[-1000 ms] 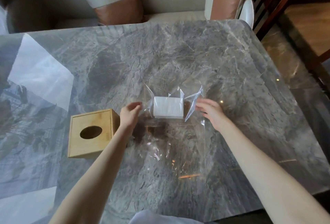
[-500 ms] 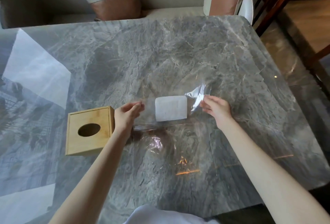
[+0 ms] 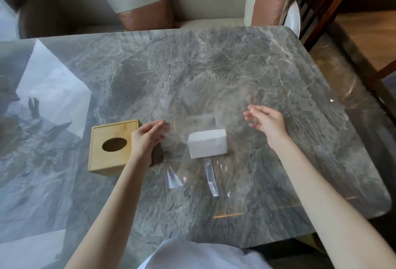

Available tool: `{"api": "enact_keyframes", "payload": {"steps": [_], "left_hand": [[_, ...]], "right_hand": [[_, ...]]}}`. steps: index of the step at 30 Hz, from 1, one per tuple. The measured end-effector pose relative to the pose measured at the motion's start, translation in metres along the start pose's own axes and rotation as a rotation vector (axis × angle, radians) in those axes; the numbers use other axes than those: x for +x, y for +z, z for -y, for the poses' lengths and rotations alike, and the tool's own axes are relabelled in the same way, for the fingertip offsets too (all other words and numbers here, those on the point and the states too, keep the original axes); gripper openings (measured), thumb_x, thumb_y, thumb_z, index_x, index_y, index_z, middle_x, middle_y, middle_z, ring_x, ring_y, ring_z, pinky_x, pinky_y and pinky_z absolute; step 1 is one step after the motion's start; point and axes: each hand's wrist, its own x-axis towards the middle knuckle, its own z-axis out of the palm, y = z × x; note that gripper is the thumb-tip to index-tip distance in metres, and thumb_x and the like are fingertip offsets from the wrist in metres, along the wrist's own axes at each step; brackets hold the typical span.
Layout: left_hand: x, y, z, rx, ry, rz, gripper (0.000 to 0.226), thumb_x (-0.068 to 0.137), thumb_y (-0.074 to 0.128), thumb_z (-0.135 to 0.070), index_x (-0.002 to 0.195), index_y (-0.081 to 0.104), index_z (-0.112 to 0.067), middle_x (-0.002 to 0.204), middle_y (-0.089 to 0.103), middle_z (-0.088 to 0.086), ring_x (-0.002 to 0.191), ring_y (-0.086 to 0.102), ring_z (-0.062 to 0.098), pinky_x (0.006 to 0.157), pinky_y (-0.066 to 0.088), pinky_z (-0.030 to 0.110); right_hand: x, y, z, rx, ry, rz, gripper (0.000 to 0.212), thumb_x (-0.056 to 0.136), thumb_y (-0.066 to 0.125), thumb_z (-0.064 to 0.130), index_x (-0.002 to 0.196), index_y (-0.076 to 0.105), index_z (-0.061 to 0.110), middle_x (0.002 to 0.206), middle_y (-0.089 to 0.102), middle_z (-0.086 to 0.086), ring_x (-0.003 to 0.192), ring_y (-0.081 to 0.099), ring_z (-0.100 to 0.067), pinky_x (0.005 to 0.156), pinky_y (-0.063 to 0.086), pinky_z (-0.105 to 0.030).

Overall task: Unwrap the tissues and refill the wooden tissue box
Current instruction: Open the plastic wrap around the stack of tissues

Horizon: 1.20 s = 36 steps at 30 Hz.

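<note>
A white block of tissues (image 3: 207, 146) lies bare on the grey marble table (image 3: 214, 65), on a sheet of clear plastic wrap (image 3: 194, 179) spread out toward me. The wooden tissue box (image 3: 111, 147), with an oval hole in its top, stands to the left of the block. My left hand (image 3: 147, 138) hovers by the box's right edge, fingers pointing right. To the right of the tissues, my right hand (image 3: 266, 124) has its fingers pointing left. A blurred haze of wrap stretches between the two sets of fingertips, which seem to pinch its far edges.
A cream sofa with a brown-and-white cushion (image 3: 139, 0) runs along the table's far side. A dark wooden chair (image 3: 321, 0) stands at the back right. The table's right edge (image 3: 364, 150) drops to a glossy floor. Bright window reflections cover the left of the tabletop.
Both hands have moved apart and risen slightly, drawing the wrap open. The tissue block, enclosed by raised wrap sides before, now lies uncovered on the sheet.
</note>
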Motion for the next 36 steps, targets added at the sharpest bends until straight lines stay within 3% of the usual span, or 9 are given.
{"api": "enact_keyframes", "payload": {"steps": [4, 9, 11, 13, 17, 21, 25, 30, 36], "left_hand": [[0.014, 0.007, 0.008, 0.021, -0.013, -0.031, 0.012, 0.084, 0.063, -0.015, 0.094, 0.07, -0.013, 0.067, 0.074, -0.009, 0.075, 0.065, 0.007, 0.069, 0.046, 0.019], [0.028, 0.009, 0.028, 0.235, -0.096, -0.054, 0.041, 0.084, 0.063, -0.014, 0.122, 0.056, 0.0, 0.11, 0.064, 0.011, 0.103, 0.059, 0.021, 0.096, 0.044, 0.035], [0.03, 0.009, 0.039, 0.309, -0.133, -0.072, 0.046, 0.082, 0.066, -0.016, 0.122, 0.055, 0.003, 0.112, 0.063, 0.015, 0.103, 0.059, 0.023, 0.096, 0.047, 0.038], [0.03, 0.008, 0.048, 0.341, -0.141, -0.09, 0.043, 0.081, 0.067, -0.018, 0.118, 0.058, 0.003, 0.11, 0.065, 0.018, 0.093, 0.059, 0.02, 0.079, 0.049, 0.03], [0.024, 0.008, 0.056, 0.405, -0.14, -0.149, 0.03, 0.082, 0.065, -0.016, 0.106, 0.065, 0.001, 0.09, 0.066, 0.014, 0.066, 0.055, 0.012, 0.058, 0.042, 0.022], [0.021, 0.005, 0.061, 0.375, -0.156, -0.162, 0.021, 0.082, 0.063, -0.008, 0.098, 0.067, 0.004, 0.079, 0.067, 0.013, 0.075, 0.062, 0.024, 0.07, 0.049, 0.033], [0.018, 0.006, 0.058, 0.292, -0.171, -0.153, 0.016, 0.084, 0.063, -0.009, 0.094, 0.067, 0.003, 0.069, 0.065, 0.007, 0.067, 0.062, 0.021, 0.064, 0.05, 0.031], [0.008, 0.008, 0.049, 0.213, -0.129, -0.14, 0.01, 0.083, 0.063, -0.008, 0.086, 0.067, 0.001, 0.064, 0.064, 0.004, 0.058, 0.058, 0.012, 0.052, 0.047, 0.014], [-0.011, 0.002, 0.047, 0.188, -0.095, -0.077, 0.011, 0.083, 0.065, -0.014, 0.073, 0.068, -0.013, 0.053, 0.068, -0.008, 0.054, 0.059, 0.005, 0.055, 0.05, 0.016]], "right_hand": [[0.007, 0.016, -0.004, 0.013, 0.032, -0.063, 0.023, 0.088, 0.056, 0.008, 0.109, 0.062, 0.0, 0.079, 0.064, -0.002, 0.07, 0.061, -0.01, 0.063, 0.045, -0.018], [0.018, 0.018, -0.023, -0.117, 0.233, -0.056, 0.044, 0.09, 0.053, 0.019, 0.131, 0.045, 0.003, 0.123, 0.06, -0.017, 0.112, 0.056, -0.027, 0.067, 0.037, -0.024], [0.017, 0.019, -0.032, -0.2, 0.294, -0.025, 0.039, 0.091, 0.051, 0.018, 0.124, 0.05, -0.002, 0.106, 0.063, -0.02, 0.099, 0.06, -0.026, 0.06, 0.031, -0.025], [0.017, 0.021, -0.038, -0.23, 0.317, -0.023, 0.026, 0.091, 0.051, 0.014, 0.109, 0.059, -0.001, 0.078, 0.056, -0.013, 0.068, 0.052, -0.013, 0.053, 0.025, -0.023], [0.021, 0.024, -0.045, -0.248, 0.297, -0.022, 0.018, 0.089, 0.054, 0.013, 0.106, 0.058, 0.01, 0.067, 0.053, -0.002, 0.056, 0.046, -0.009, 0.04, 0.031, -0.014], [0.024, 0.027, -0.044, -0.282, 0.254, -0.033, 0.022, 0.082, 0.065, 0.022, 0.101, 0.055, 0.017, 0.065, 0.054, 0.0, 0.049, 0.047, -0.008, 0.034, 0.032, -0.012], [0.024, 0.028, -0.047, -0.305, 0.226, 0.007, 0.007, 0.083, 0.063, 0.015, 0.077, 0.061, 0.013, 0.061, 0.048, 0.002, 0.043, 0.044, -0.002, 0.032, 0.031, -0.009], [0.014, 0.017, -0.043, -0.133, 0.158, -0.071, 0.02, 0.083, 0.064, 0.009, 0.103, 0.067, 0.006, 0.084, 0.065, -0.003, 0.068, 0.057, -0.007, 0.06, 0.049, -0.016], [-0.009, -0.005, -0.036, -0.054, 0.119, 0.01, 0.011, 0.088, 0.058, 0.01, 0.097, 0.064, 0.008, 0.081, 0.067, -0.005, 0.054, 0.066, 0.0, 0.052, 0.049, -0.013]]}}
